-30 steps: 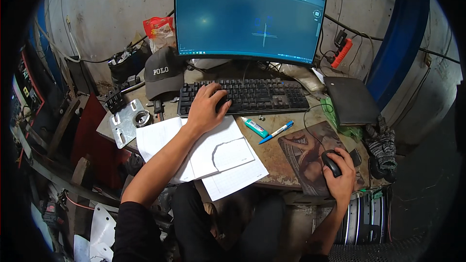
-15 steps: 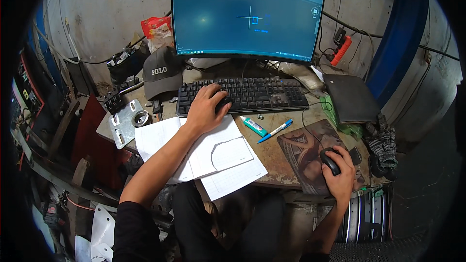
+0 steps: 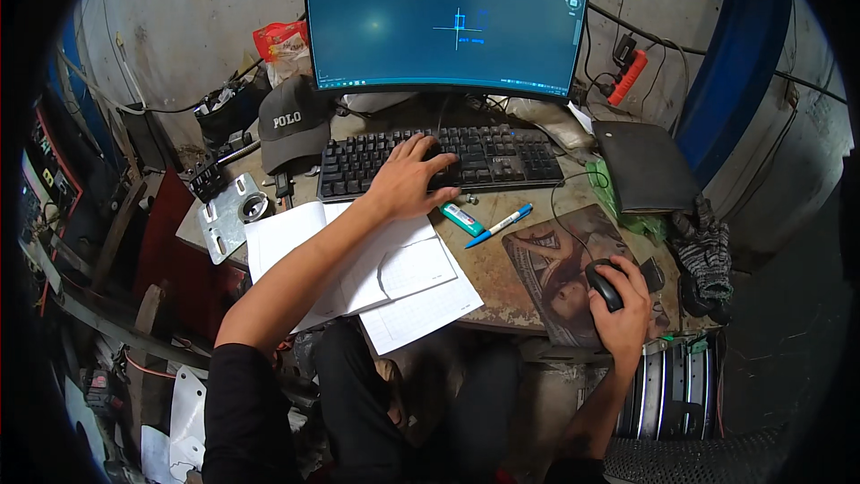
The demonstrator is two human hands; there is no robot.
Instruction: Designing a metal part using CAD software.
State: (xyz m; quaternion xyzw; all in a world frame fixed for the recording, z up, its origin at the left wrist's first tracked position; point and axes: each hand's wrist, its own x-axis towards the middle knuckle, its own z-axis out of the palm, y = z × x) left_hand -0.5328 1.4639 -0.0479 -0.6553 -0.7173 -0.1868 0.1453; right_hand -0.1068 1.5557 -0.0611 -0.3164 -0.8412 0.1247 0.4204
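My left hand [image 3: 410,181] lies over the middle of a black keyboard [image 3: 528,164], fingers spread and touching the keys, thumb apart. My right hand [image 3: 629,312] is wrapped round a black computer mouse [image 3: 604,287], which rests on a mouse pad [image 3: 551,255] with a printed picture. Behind the keyboard stands a curved monitor [image 3: 385,49] showing a dark drawing window, a small blue rectangle and a white crosshair. Under my left forearm lie white paper sheets [image 3: 428,315] with drawn lines. Between the hands are a blue-and-white pen [image 3: 499,226] and a green-and-white tube [image 3: 461,219].
Left of the keyboard sit a dark cap [image 3: 294,136], a drilled metal plate [image 3: 221,237] and a round ring [image 3: 253,207]. To the right lie a black folder [image 3: 647,170], a green plastic bag [image 3: 614,206] and a grey knit glove [image 3: 705,260]. The mouse cable [image 3: 557,215] crosses the desk.
My left hand has slid rightward along the keyboard. On the screen, the crosshair has shifted from the rectangle's left side to its lower edge. My right hand stays on the mouse.
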